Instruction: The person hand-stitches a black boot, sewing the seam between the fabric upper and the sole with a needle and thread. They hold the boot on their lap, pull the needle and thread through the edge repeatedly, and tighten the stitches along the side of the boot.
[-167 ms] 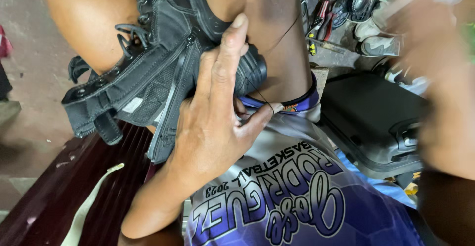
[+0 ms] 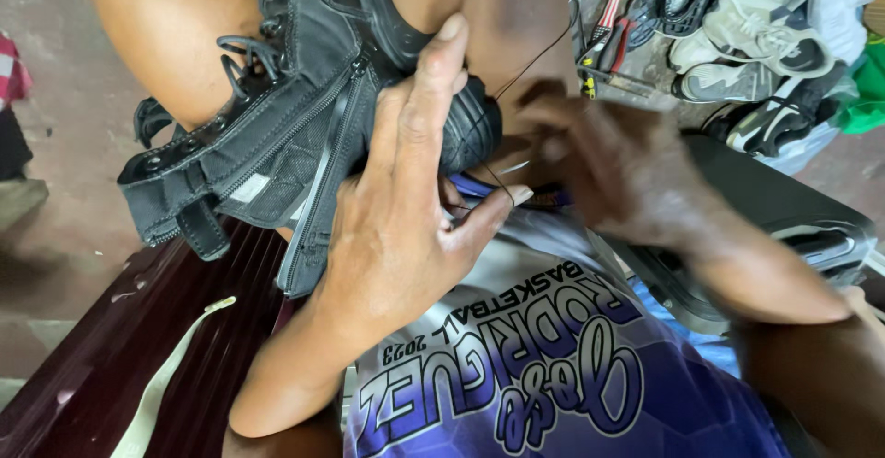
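A black lace-up boot (image 2: 277,135) with a side zipper lies across my bare thigh, its toe toward my body. My left hand (image 2: 406,228) grips the boot's toe end, fingers spread over it and thumb pressed beneath. My right hand (image 2: 608,158) is blurred just right of the toe, fingers pinched together near a thin dark thread (image 2: 530,62) that runs up from the boot. A thin pale needle-like sliver (image 2: 514,169) shows between the two hands; whether the right hand holds it I cannot tell.
A dark red wooden bench (image 2: 120,357) sits at the lower left with a pale strip on it. Several worn sneakers (image 2: 765,25) and hand tools (image 2: 608,25) are piled at the top right. A black case (image 2: 784,218) lies at the right.
My right hand has come down from the upper right to the boot's toe, close to my left hand. The left hand keeps its grip on the boot.
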Demonstrator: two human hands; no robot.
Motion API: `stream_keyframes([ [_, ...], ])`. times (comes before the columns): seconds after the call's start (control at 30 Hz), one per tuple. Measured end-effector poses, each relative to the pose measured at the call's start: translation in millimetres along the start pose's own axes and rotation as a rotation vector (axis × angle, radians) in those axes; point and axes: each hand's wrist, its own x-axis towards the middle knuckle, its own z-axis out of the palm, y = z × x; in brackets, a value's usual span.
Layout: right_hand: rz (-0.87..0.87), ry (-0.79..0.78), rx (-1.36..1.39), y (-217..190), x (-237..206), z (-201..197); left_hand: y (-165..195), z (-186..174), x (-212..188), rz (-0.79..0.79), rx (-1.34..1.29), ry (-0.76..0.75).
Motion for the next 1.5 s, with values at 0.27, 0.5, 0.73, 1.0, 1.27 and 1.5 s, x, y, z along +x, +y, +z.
stream_keyframes([
  [0.27, -0.147, 0.239, 0.716, -25, 16, -3, 9, -45, -48, -0.2, -0.013, 0.459],
  [0.5, -0.255, 0.092, 0.661, -14, 19, -8, -41, -54, -90, -0.133, 0.251, 0.446],
  [0.73, -0.192, 0.081, 0.739, -26, 20, 15, -67, -41, -85, -0.4, -0.152, 0.534],
  [1.0, -0.11, 0.199, 0.361, -44, 25, 25, -77, -24, -12, -0.161, 0.26, -0.188],
  [1.27, -0.109, 0.364, 0.288, -52, 27, 37, -88, -14, -31, -0.447, 0.311, -0.073],
  [1.5, -0.088, 0.349, 0.361, -44, 33, 44, -92, -48, -91, -0.219, 0.151, 0.66],
])
